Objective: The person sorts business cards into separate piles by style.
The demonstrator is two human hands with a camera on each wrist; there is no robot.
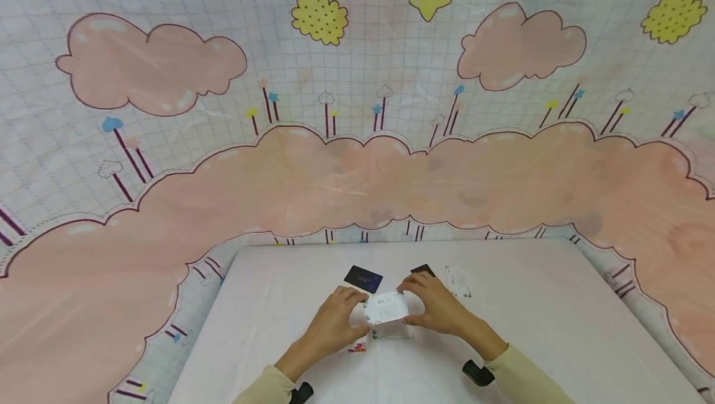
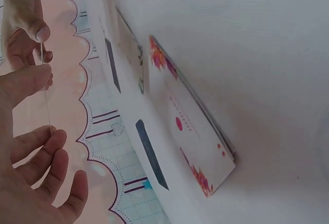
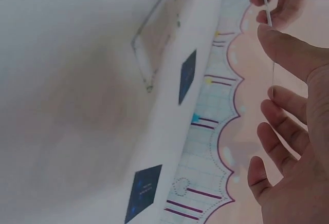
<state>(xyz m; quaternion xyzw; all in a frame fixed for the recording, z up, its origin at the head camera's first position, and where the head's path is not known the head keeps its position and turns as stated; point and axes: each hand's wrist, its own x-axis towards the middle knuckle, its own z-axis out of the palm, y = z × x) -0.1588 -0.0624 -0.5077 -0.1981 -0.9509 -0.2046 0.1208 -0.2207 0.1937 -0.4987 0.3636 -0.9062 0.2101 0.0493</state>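
Observation:
A white card (image 1: 386,308) with small printed text and leafy corners is held up between both hands. My left hand (image 1: 334,322) pinches its left edge between thumb and fingers. Along the right edge, my right hand (image 1: 441,306) grips it the same way. Both wrist views show the card edge-on as a thin line. Below it on the table lies another white card (image 1: 393,332), partly covered by the held one. Close by the left hand, a small pile of cards (image 2: 190,126) bears red and orange flowers; in the head view the hand hides most of it.
Farther back on the white table (image 1: 268,305) lies a dark card (image 1: 363,279). A second dark card (image 1: 422,269) shows partly behind the right hand, with a white leafy card (image 1: 459,281) to its right. A cartoon-printed cloth (image 1: 357,187) hangs behind the table.

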